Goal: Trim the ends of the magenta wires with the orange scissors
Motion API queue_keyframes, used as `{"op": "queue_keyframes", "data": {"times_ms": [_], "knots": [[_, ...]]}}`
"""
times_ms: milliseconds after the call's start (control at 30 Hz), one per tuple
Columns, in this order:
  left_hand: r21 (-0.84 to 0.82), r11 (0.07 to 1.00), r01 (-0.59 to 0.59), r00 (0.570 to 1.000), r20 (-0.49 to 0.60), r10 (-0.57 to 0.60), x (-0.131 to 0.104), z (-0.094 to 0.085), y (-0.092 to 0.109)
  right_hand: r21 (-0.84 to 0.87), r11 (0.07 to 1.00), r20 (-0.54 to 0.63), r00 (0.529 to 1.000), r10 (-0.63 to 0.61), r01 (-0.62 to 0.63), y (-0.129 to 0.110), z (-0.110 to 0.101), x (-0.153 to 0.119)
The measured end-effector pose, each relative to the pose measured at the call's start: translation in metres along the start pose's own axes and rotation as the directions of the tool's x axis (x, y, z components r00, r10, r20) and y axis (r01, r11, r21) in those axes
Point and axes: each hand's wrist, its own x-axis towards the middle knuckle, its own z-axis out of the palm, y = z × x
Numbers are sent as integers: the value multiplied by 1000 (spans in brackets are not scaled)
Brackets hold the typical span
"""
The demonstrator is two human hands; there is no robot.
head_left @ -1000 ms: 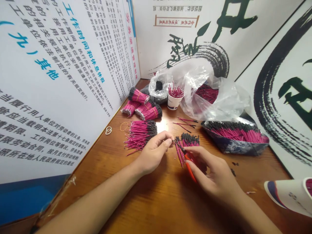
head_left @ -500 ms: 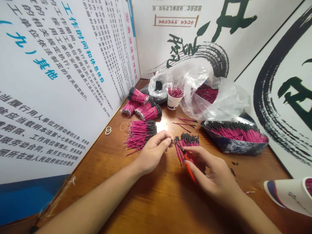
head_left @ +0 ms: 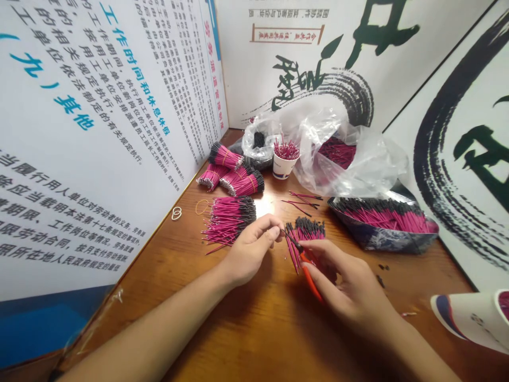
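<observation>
Orange-handled tool [head_left: 305,257]: held over the table [head_left: 254,323], narrow dark tip toward eleven o'clock, handles toward five; directions below run from it, twelve being away from the person.
Right grip [head_left: 345,278]: wrapped around the orange handles.
Left grip [head_left: 253,246]: at nine to ten o'clock, thumb and forefinger brought together at the tool's tip; cannot tell whether they clasp anything there.
Loose strands [head_left: 312,228]: at twelve, just beyond the tool, pink with black ends.
Spread pile [head_left: 230,215]: at ten, pink strands side by side, black ends toward three.
Banded bundles [head_left: 248,184]: at eleven, beyond that pile, heaped together.
White cup [head_left: 283,168]: near twelve, upright, full of pink strands.
Clear bag [head_left: 371,170]: at one, dark pink strands inside.
Dark tray [head_left: 392,242]: at two, heaped with black-ended strands.
Second cup [head_left: 461,321]: at four, partly out of view.
</observation>
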Motion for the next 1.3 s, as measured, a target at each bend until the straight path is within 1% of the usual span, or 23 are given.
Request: {"op": "queue_keyframes", "data": {"times_ms": [233, 433, 600, 833, 1300], "knots": [[-15, 1000, -1, 1000, 5, 1, 1, 0, 0, -41, 999, -18, 999, -26, 25, 0, 0, 1], [-40, 999, 2, 1000, 24, -1, 1, -1, -2, -6, 1000, -36, 999, -11, 11, 1, 2, 0], [-40, 999, 12, 1000, 22, -11, 0, -1, -1, -34, 999, -35, 999, -13, 12, -1, 2, 0], [-42, 999, -5, 1000, 22, 6, 1, -1, -3, -43, 999, -36, 999, -34, 32, 0, 2, 0], [-121, 993, -4, 1000, 17, 6, 2, -1, -7, -104, 993, -34, 998, -60, 56, -2, -1, -1]]}}
